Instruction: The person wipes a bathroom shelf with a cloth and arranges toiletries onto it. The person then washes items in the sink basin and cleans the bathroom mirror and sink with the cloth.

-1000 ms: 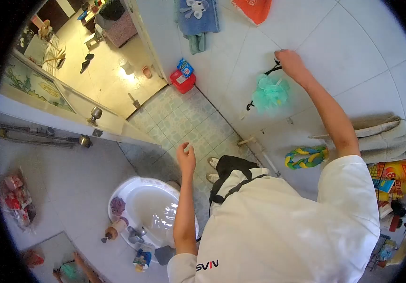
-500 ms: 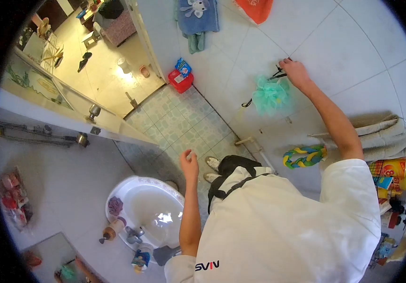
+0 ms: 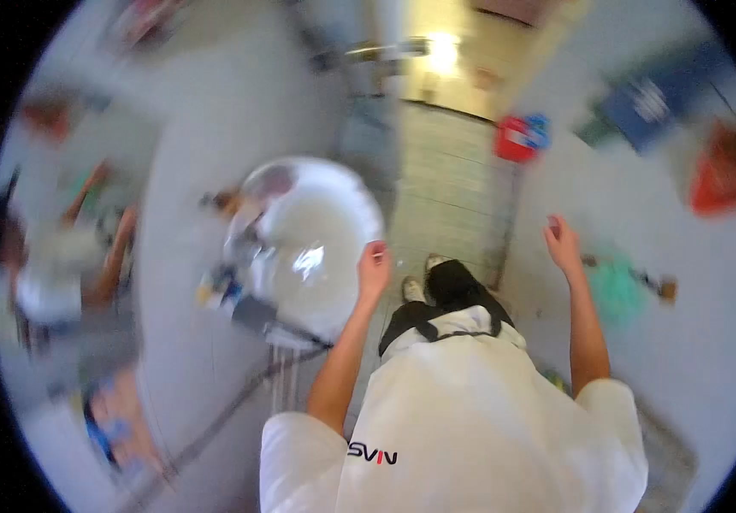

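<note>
My left hand (image 3: 375, 269) hovers by the right rim of the white washbasin (image 3: 366, 201), its fingers loosely curled and nothing visible in them. My right hand (image 3: 563, 244) is raised near the tiled wall, with thumb and fingers a little apart and no object seen in them. Just right of it, a mint-green bath puff (image 3: 617, 292) hangs at the wall by a dark cord, apart from my hand. A purple bath puff (image 3: 269, 181) lies on the basin's back edge, near the blurred tap (image 3: 246, 239).
A red container (image 3: 515, 141) stands on the floor by the doorway. Blue (image 3: 641, 107) and orange-red (image 3: 718, 175) cloths hang on the right wall. A grey object (image 3: 257, 315) sits at the basin's near edge. At left, a mirror (image 3: 60, 205) reflects a person. Motion blurs much of the view.
The view has swung left toward the basin and mirror. My right hand has let go of the bath puff's cord at the wall and come down closer to my body. My left hand is now beside the basin.
</note>
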`<state>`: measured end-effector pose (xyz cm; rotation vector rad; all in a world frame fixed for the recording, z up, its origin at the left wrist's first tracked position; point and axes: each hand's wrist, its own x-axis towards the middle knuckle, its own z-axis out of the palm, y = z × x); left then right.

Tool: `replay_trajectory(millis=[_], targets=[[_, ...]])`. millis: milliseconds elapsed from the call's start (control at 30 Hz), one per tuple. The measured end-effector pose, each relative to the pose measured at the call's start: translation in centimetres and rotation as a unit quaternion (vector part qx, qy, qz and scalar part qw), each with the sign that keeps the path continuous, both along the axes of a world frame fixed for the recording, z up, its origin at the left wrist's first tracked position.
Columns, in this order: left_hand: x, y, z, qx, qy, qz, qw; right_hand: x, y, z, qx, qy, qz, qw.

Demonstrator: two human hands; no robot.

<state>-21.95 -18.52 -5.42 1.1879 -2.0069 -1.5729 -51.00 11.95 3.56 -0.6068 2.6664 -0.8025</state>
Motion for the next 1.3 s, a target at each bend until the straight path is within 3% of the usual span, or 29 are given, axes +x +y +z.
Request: replay_trajectory(millis=[67,233,367,400,467,533,633,667,733,800,833,1000,1233,1300], targets=[[4.1,-1.0,0.5,0.020,-0.028,0.092,0.995,-1.6,-2.3,-7.2,-0.036,-0.050,0.085,0.995],[11.7,1.6,0.7,0.031,-0.037,0.291,0.956,-3.2,-11.5,-12.7,0.096,-0.227,0.195,0.949],[16.6,6.4,-1.3,0.047,-0.062,0.405,0.911,-6.5,-19.1,-19.1,0.134,-0.195,0.325,0.915],[18.0,8.2,-2.7,0.057,-0.065,0.426,0.901,-6.3,-21.6,-19.3,0.146,-0.127,0.386,0.902],[19.3,12.4,-4.0,0.179,-0.012,0.553,0.814,-4.9,-26.6,-18.6,0.152,-0.055,0.465,0.870],[18.5,15.7,-1.8,0.286,0.021,0.676,0.679,-1.9,-31.8,-15.7,0.058,-0.059,0.535,0.841],[17.9,21.5,-2.5,0.320,0.036,0.745,0.585,4.1,-37.6,-11.6,-0.071,-0.087,0.591,0.799],[16.9,22.7,-2.0,0.316,0.026,0.751,0.579,5.8,-39.0,-11.3,-0.107,-0.113,0.611,0.776],[15.6,24.7,-2.1,0.331,0.047,0.758,0.560,8.7,-41.6,-14.6,-0.074,-0.276,0.603,0.745],[14.6,26.2,-2.1,0.342,0.076,0.747,0.565,11.4,-44.0,-14.5,0.041,-0.422,0.508,0.750],[14.3,26.6,-2.1,0.340,0.088,0.740,0.574,12.1,-44.6,-15.1,0.036,-0.487,0.463,0.740],[14.1,26.5,-1.2,0.314,0.143,0.757,0.555,11.4,-45.8,-13.7,0.077,-0.452,0.484,0.745],[17.9,25.2,-2.4,0.298,0.183,0.761,0.547,4.0,-44.5,-10.1,0.028,-0.451,0.399,0.798],[19.3,24.4,-2.9,0.308,0.207,0.750,0.548,2.5,-43.2,-8.7,0.001,-0.471,0.330,0.818]])
